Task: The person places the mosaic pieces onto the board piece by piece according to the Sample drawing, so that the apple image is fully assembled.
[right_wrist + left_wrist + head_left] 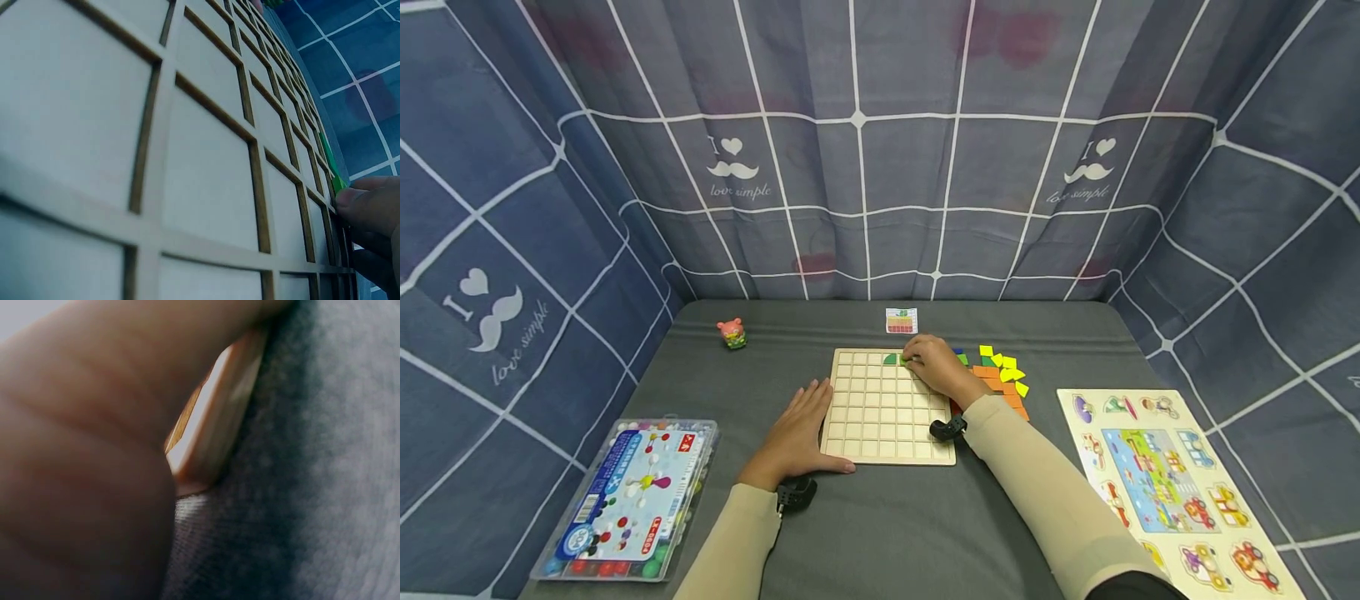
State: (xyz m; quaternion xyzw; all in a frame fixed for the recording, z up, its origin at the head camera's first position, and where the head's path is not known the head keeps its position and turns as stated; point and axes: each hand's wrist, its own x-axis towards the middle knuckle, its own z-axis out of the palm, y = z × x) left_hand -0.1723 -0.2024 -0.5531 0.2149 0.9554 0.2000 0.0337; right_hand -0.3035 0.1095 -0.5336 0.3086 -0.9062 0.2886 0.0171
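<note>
As the wooden grid board [880, 457] is touched by the left hand [793, 433], fingers straight, a light-green tile [338, 184] is pinched by the right hand [938, 367] at the top row! Beside it, a darker-green tile [891, 359] is seated.

A dark grey cloth-covered bench [880, 517] carries a pale wooden square grid board [887, 417] at its centre, with a small multicoloured printed card [902, 321] just beyond its far edge. Flat orange pieces [988, 375] and yellow pieces [1021, 389] lie to the board's right. A pink-and-green figurine [732, 333] stands at far left; nearer, a clear plastic case [625, 500] with a molecule-picture label. At right lies a cream-coloured board of colourful pictures [1101, 421].
</note>
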